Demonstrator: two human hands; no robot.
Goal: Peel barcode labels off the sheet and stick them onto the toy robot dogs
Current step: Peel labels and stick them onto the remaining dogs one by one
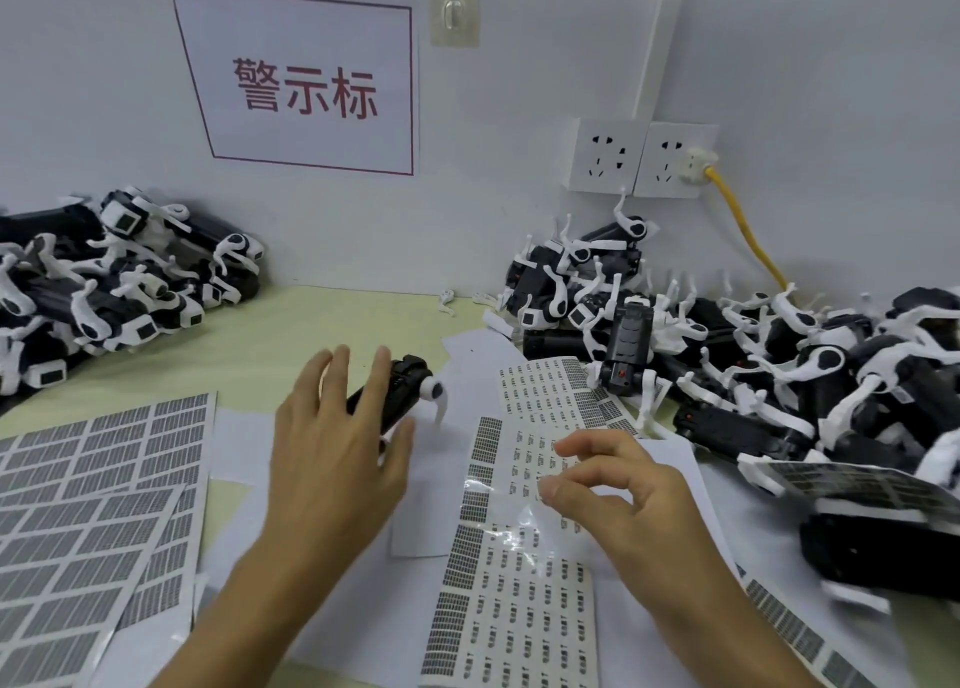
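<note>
Right hand point(618, 500) hovers over the label sheet point(519, 557), thumb and forefinger curled close; whether they pinch a label, I cannot tell. Just beyond the sheet, left hand point(332, 427) grips one toy dog point(402, 386). Further back, right of the sheet, a big pile point(727, 354) probably awaits labelling; the far-left heap point(104, 282) looks possibly finished.

Single head-worn wide-angle view, looking forward and down, close over the table point(291, 323), facing the far wall point(545, 63), edges bowed
</note>
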